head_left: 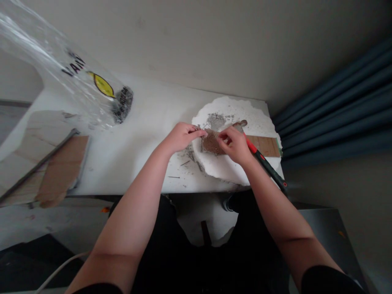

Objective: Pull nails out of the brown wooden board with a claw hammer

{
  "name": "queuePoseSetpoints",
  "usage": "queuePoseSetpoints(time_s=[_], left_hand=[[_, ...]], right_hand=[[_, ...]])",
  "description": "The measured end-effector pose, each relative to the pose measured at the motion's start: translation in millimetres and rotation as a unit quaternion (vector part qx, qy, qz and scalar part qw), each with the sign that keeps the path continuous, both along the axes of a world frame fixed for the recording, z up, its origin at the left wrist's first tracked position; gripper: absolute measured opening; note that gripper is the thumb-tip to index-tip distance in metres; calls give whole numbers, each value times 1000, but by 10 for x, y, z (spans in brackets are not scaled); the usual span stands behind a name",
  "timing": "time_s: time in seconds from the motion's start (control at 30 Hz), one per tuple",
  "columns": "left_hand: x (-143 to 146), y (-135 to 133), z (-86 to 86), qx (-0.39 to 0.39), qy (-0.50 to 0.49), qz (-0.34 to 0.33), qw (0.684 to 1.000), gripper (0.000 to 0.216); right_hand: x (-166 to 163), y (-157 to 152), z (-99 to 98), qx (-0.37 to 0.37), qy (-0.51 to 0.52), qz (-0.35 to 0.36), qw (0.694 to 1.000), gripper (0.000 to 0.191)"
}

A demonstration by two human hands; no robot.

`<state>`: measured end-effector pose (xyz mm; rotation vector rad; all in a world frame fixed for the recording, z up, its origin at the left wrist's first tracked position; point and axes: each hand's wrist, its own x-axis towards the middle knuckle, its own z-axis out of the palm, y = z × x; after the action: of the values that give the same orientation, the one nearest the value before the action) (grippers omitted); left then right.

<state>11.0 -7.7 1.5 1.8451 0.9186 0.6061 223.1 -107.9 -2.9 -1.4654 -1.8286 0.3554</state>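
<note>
My left hand [185,136] is closed in a pinch at the left edge of a brown, speckled board piece [211,142]. Thin bits like nails show at its fingertips, too small to be sure of. Over the right part of that piece, my right hand [235,143] pinches its fingers together; what they hold is hidden. Both hands are above a ragged white slab [220,171]. A hammer [268,167] with a black and red handle lies beneath my right forearm, its head partly hidden. Behind the hands sits a pile of small grey nails [216,119].
A wooden strip [265,146] extends right across the slab. Loose nails [174,177] lie on the white table [147,163]. Leftward are a clear plastic bag [88,85] with dark contents, a pry bar [39,165] and a broken board [65,169]. Blue curtains [337,98] hang at right.
</note>
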Motion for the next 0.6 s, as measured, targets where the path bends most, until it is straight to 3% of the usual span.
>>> queuePoseSetpoints(time_s=[0.07,0.2,0.4,0.6], left_hand=[[-89,90,-21,24,17,54,998,31],[-187,206,-117,91,82,127,984,35],[-140,191,-182,120,135,97,979,43],[-115,165,-151,105,167,84,977,40]], right_hand=[[-3,21,-50,-44,-63,46,996,7],[-79,64,-118,-54,-131,109,984,10],[-152,87,-147,-64,-196,129,970,15],[-215,71,-147,-40,-327,142,933,16]])
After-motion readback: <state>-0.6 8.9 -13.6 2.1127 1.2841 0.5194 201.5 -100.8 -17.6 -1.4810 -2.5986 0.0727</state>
